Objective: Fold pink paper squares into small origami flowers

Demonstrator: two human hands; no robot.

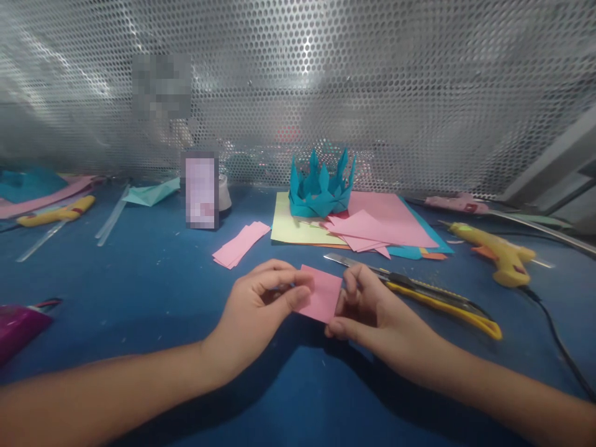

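Between my hands is a small square of pink paper [323, 293], held slightly tilted above the blue table. My left hand [261, 304] pinches its left side between thumb and fingers. At its right edge, the curled fingers and thumb of my right hand [372, 310] grip the paper. Just beyond lie several pink paper strips [241, 244] in a loose stack. A utility knife [419, 287] with a yellow and black handle, blade out, lies beside my right hand. Farther back, a teal folded-paper crown [321, 189] stands on coloured sheets.
Pink sheets [391, 217] and a yellow-green sheet [288, 223] are stacked at the back. A yellow glue gun [500, 251] with a cord lies right; another glue gun [58, 212] lies left. A phone [202, 192] stands upright. Perforated metal [298, 81] closes off the back.
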